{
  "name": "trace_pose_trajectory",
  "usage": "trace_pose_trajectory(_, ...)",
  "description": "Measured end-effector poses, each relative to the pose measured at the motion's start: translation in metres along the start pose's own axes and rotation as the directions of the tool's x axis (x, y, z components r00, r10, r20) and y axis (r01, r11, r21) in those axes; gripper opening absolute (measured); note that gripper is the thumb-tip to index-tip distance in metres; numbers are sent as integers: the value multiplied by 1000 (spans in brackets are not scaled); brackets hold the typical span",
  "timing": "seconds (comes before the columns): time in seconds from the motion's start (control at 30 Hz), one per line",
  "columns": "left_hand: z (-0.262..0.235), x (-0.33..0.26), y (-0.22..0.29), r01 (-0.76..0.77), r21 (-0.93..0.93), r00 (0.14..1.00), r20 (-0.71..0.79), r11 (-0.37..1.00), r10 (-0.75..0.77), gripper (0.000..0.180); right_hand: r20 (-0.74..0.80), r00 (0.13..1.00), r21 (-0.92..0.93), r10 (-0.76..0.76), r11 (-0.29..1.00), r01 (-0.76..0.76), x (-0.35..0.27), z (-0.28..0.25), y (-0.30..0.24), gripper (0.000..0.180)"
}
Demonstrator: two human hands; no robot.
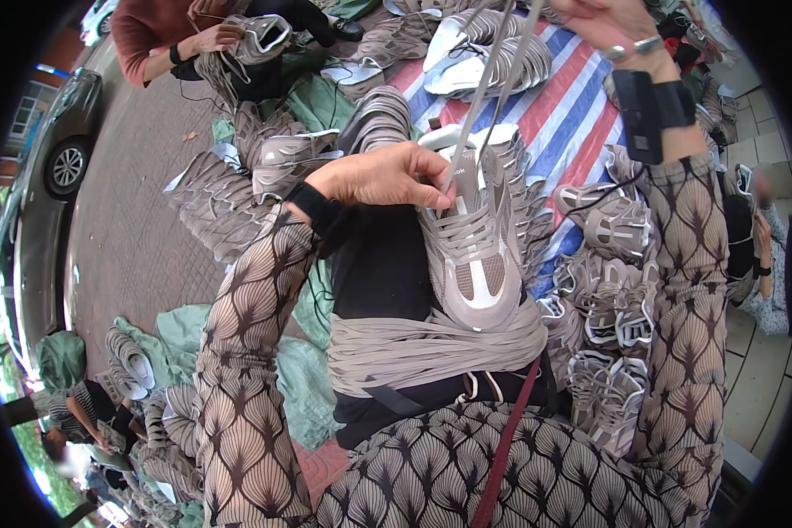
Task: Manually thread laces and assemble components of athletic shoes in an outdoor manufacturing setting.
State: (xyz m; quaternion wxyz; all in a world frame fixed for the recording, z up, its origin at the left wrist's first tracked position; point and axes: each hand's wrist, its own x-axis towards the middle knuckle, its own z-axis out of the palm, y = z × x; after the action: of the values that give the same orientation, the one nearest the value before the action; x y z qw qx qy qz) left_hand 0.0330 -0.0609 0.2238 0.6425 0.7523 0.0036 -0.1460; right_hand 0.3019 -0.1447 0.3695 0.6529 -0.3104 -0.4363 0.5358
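- Left hand (377, 177): thumb and forefinger are closing in a narrow pinch on a pale lace (521, 44) just above the upper eyelets; the other fingers are curling beneath, partly hidden.
- Sneaker (472, 255): grey-beige, it is lying just right of and below that pinch, its toe pointing back at the wearer, its collar facing away. The long axis is running roughly straight out from the body; the left hand is coming at it from the side, by the tongue, and is clearly the nearer one.
- Right hand (603, 22): it is reaching high and well apart from the shoe, upper right. The lace strands are rising toward it, but the top edge is cutting off its fingers; cannot tell how far open, or whether it is gripping.
- Lap: a thick bundle of laces (431, 348) is lying crosswise under the toe, over black trousers (383, 264).
- Farther out: paired sneakers (612, 308) are sitting to the right, near a striped tarp (581, 97); green sacks (306, 387) are slumping at left.
- Upper left: a co-worker's hand (218, 38) is holding another shoe (267, 35).
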Motion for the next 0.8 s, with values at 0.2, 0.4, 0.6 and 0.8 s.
trace_pose_trajectory(0.2, 11, 7, 40, -123, -185, 990, -86, 975, 109, 27, 22, 993, 136, -118, 984, 114, -44, -9, -34, 26)
trace_pose_trajectory(0.4, 13, -33, 147, -292, -231, 928, -305, 928, 216, 32, 38, 996, -39, 76, 996, -75, -156, -28, 26, 23)
trace_pose_trajectory(0.6, 16, -44, 134, 116, 36, 963, -248, 993, -103, 27, -470, 797, -720, 379, 358, -595, -202, -22, 77, 36)
trace_pose_trajectory(0.8, 31, -61, 142, 165, 124, 958, -256, 978, -129, 27, 4, 997, -508, -73, 859, 64, -112, 88, 97, 26)
